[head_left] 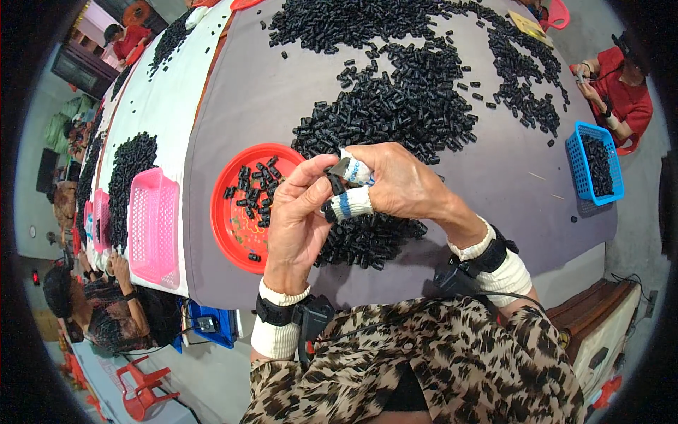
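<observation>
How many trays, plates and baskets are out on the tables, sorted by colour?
Red plate: 1
Pink baskets on the white table to the left: 2 in view, the second partly hidden
Blue basket at the right edge: 1
Total: 4 containers. The small black parts are too many to count.

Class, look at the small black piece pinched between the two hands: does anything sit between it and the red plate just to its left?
Nothing visible does. The black piece is held by the left hand and right hand right beside the rim of the red plate. Only the left hand's own thumb lies toward that side.
</observation>
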Motion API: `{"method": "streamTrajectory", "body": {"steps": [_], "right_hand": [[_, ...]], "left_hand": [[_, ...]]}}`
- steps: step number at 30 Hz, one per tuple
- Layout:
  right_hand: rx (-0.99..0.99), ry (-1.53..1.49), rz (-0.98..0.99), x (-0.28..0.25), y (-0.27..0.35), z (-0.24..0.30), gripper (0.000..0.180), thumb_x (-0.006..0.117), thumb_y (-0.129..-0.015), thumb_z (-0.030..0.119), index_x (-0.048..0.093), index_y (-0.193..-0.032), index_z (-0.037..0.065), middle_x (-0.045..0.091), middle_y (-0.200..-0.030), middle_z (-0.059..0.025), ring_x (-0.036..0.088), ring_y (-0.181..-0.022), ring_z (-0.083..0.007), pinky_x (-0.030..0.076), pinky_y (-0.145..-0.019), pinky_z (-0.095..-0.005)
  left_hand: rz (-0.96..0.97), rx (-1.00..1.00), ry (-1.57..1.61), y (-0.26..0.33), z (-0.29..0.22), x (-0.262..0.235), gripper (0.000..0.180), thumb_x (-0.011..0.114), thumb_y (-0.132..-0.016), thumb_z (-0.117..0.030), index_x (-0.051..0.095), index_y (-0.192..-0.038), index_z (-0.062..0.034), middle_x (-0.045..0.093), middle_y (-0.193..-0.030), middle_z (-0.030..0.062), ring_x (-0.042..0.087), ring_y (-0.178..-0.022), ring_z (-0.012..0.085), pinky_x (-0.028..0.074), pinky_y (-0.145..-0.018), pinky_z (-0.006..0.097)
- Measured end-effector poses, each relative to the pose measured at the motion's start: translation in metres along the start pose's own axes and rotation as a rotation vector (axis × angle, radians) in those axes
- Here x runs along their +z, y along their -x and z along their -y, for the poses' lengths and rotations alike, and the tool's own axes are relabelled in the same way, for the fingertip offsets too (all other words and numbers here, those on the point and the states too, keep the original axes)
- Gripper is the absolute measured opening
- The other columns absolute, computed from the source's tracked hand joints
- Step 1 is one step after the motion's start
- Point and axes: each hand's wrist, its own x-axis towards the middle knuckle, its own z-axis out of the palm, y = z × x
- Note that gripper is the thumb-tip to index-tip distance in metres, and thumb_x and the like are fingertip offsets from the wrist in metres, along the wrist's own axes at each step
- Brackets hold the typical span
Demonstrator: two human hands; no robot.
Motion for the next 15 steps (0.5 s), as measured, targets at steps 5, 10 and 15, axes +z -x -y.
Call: {"method": "streamTrajectory", "body": {"steps": [5, 10, 15], "right_hand": [[-0.031, -0.007, -0.004, 0.0016, 0.0000, -0.0051, 0.043, 0.073, -0.064, 0.035, 0.052, -0.071, -0.001, 0.055, -0.060, -0.0129, 0.055, -0.055, -0.0263, 0.042, -0.054, -0.0365], [-0.038, -0.002, 0.005, 0.0006, 0.0007, -0.0043, 0.042, 0.073, -0.064, 0.035, 0.053, -0.071, -0.001, 0.055, -0.060, -0.0128, 0.054, -0.054, -0.0253, 0.042, -0.054, -0.0365], [-0.025, 0.007, 0.035, -0.0014, 0.0011, -0.0044, 0.041, 0.073, -0.065, 0.034, 0.053, -0.072, -0.001, 0.056, -0.060, -0.0120, 0.054, -0.055, -0.0242, 0.042, -0.054, -0.0357]], "left_hand": [[-0.007, -0.003, -0.014, -0.0006, 0.0013, -0.0015, 0.026, 0.057, -0.084, -0.004, 0.055, -0.109, 0.0015, 0.061, -0.101, 0.0082, 0.060, -0.090, 0.0155, 0.050, -0.080, 0.029], [0.010, -0.004, -0.007, -0.0010, 0.0022, -0.0001, 0.026, 0.058, -0.084, -0.005, 0.055, -0.109, 0.0014, 0.061, -0.100, 0.0082, 0.060, -0.090, 0.0158, 0.050, -0.080, 0.029], [0.003, -0.024, 0.003, -0.0009, 0.0025, -0.0004, 0.026, 0.057, -0.085, -0.007, 0.055, -0.109, 0.0017, 0.062, -0.099, 0.0084, 0.060, -0.089, 0.0154, 0.050, -0.080, 0.029]]}}
